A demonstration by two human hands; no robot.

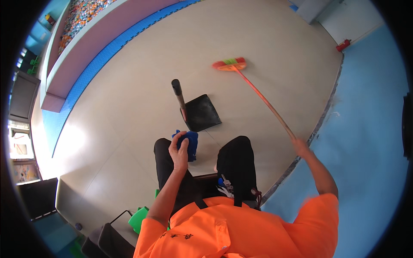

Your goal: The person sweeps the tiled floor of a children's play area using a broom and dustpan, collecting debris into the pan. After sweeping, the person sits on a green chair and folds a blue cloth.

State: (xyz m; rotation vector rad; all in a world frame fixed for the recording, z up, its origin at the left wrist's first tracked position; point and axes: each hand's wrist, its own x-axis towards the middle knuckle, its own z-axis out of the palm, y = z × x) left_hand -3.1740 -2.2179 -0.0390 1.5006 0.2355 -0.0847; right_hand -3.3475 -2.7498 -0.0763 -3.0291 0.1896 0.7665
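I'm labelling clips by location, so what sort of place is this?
It looks like an indoor children's play area, though I can't be certain. A low-walled pit holds many small coloured balls, and blue matting runs along its outer wall.

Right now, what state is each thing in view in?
Orange-red broom: held in right hand; green-striped head blurred.
Black long-handled dustpan: on beige tiled floor, handle raised.
Bunched blue cloth: held in left hand.
Red fire extinguisher: standing by blue wall, unheld.

Broom head (230, 65) fwd-R of dustpan (204, 113), ball pit (81, 60) far L.
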